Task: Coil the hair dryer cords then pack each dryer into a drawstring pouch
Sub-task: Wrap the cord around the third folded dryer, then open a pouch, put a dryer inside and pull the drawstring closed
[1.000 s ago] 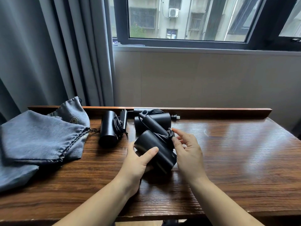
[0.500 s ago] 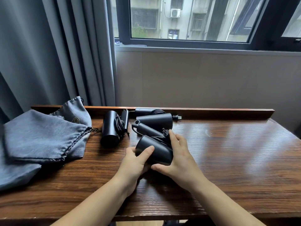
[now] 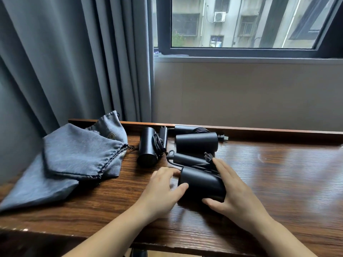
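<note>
Three black hair dryers lie on the wooden table [image 3: 278, 182]. The nearest dryer [image 3: 202, 184] lies on its side with its handle folded along the far side, its cord bunched there and its plug [image 3: 208, 156] sticking up. My left hand [image 3: 161, 191] holds the barrel's left end between thumb and fingers. My right hand [image 3: 235, 193] grips the barrel, thumb on the near side and fingers laid over the cord. Grey-blue drawstring pouches [image 3: 79, 154] are piled at the left.
A second dryer [image 3: 147, 145] with a wrapped cord lies just right of the pouches. The third dryer [image 3: 196, 143] rests by the table's raised back edge [image 3: 278, 129]. A grey curtain [image 3: 74, 62] hangs behind the pouches; wall and window are behind the table.
The nearest dryer has come down from a tilted hold onto the table. My right hand has shifted from the plug end to wrap around the barrel. My left hand stays at the left end.
</note>
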A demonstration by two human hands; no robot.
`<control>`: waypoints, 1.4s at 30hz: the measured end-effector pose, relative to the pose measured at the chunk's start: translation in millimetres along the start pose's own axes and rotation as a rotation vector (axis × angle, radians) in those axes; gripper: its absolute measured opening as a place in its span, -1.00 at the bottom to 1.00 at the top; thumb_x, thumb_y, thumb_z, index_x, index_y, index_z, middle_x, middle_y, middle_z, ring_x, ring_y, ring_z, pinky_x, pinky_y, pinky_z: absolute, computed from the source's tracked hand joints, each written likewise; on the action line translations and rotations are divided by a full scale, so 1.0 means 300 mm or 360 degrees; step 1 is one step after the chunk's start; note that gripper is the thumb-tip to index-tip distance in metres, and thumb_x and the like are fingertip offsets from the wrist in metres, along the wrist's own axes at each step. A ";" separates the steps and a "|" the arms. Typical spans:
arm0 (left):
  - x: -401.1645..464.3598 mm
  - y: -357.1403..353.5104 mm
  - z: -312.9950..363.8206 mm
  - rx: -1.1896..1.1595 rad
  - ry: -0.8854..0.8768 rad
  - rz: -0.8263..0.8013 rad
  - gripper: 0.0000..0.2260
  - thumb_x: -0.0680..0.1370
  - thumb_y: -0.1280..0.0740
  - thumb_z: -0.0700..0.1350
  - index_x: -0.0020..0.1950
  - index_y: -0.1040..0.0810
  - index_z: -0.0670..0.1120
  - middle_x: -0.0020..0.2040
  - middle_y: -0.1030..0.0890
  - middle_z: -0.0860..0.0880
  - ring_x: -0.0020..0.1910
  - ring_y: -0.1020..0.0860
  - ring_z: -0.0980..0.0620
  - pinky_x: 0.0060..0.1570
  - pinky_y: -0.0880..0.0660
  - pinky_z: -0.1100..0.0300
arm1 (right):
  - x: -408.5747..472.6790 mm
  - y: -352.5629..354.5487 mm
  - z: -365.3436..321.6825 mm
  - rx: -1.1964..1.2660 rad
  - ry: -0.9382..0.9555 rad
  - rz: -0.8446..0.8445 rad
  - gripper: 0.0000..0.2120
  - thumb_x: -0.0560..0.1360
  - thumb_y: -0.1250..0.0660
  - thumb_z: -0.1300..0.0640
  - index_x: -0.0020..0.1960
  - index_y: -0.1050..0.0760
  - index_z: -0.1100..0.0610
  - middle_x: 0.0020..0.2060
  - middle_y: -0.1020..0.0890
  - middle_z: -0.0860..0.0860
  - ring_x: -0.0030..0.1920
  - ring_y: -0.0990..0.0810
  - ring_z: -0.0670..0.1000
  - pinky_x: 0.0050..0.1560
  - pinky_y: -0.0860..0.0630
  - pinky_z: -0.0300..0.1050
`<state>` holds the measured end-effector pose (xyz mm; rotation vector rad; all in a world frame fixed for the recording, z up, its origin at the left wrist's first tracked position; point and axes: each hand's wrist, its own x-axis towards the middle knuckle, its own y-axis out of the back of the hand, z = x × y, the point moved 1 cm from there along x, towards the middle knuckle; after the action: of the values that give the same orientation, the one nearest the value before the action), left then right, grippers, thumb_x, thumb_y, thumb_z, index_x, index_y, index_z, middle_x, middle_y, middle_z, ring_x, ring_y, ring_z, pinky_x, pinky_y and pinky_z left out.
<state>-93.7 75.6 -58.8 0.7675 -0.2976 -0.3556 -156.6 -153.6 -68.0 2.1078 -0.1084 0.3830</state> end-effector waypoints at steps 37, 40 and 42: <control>0.121 0.510 0.309 0.0155 -0.0888 0.1420 -0.86 0.62 -0.31 -0.20 0.07 -0.67 -0.17 -0.05 -0.66 -0.03 -0.04 -0.60 0.09 0.07 -0.50 0.26 | -0.034 0.029 0.094 0.0325 0.0073 0.0219 -0.26 0.20 -0.68 0.05 0.27 -0.40 -0.17 0.43 -0.22 -0.47 0.39 -0.29 -0.40 0.29 -0.17 -0.56; 0.091 0.380 0.343 0.0264 -0.1230 0.1192 -0.82 0.64 -0.29 -0.17 0.08 -0.66 -0.22 -0.01 -0.65 -0.08 0.00 -0.60 -0.05 0.11 -0.52 0.07 | -0.067 0.078 0.149 0.0270 -0.0038 0.0288 -0.26 0.21 -0.68 0.12 0.26 -0.40 -0.16 0.38 -0.23 -0.50 0.34 -0.30 -0.44 0.30 -0.20 -0.52; 0.053 0.239 0.311 0.0481 -0.1403 0.0903 -0.83 0.63 -0.31 -0.17 0.08 -0.66 -0.21 0.00 -0.65 -0.09 -0.02 -0.59 -0.10 0.10 -0.51 0.01 | -0.094 0.103 0.181 0.0256 -0.0107 0.0317 -0.26 0.21 -0.68 0.11 0.26 -0.39 -0.17 0.38 -0.27 -0.46 0.32 -0.35 -0.41 0.29 -0.25 -0.48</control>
<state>-101.0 59.0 58.3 0.7472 -1.3916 -0.0860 -178.0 -217.9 -78.4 2.2770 -0.3388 0.4522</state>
